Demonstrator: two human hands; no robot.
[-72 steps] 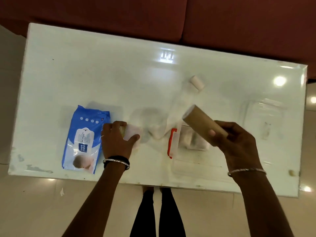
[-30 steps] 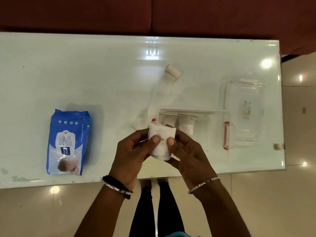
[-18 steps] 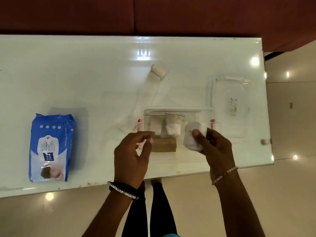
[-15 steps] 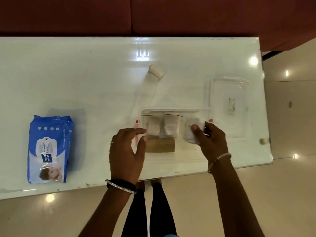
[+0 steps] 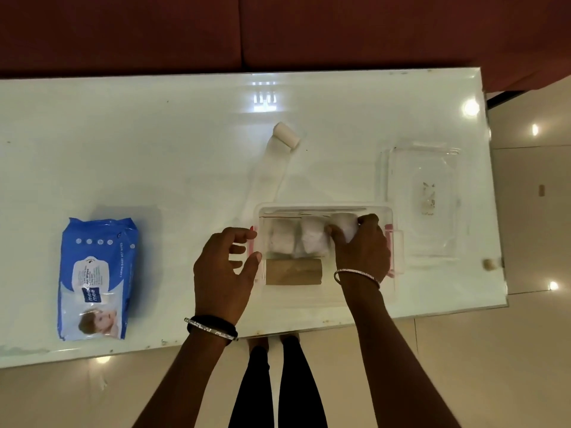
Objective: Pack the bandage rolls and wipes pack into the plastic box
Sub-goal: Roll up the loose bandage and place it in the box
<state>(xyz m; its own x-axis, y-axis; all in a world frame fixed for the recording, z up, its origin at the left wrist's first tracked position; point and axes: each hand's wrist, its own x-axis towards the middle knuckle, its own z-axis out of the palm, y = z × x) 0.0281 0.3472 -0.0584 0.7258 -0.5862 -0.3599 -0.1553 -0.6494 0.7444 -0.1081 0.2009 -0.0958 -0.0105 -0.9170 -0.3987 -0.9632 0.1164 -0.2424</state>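
Note:
A clear plastic box with red side clips sits near the table's front edge. Inside it lie two white bandage rolls side by side and a brown roll in front of them. My right hand reaches into the box, shut on a third white bandage roll at the back right corner. My left hand rests open against the box's left end. A partly unrolled bandage trails across the table behind the box. The blue wipes pack lies far left.
The clear box lid lies on the white glass table to the right of the box. A small brown piece sits at the table's right edge. A dark red sofa runs behind the table; my legs show below its front edge.
My right hand carried the white roll from above the box's right side down into its back right corner. My left hand moved up against the box's left end.

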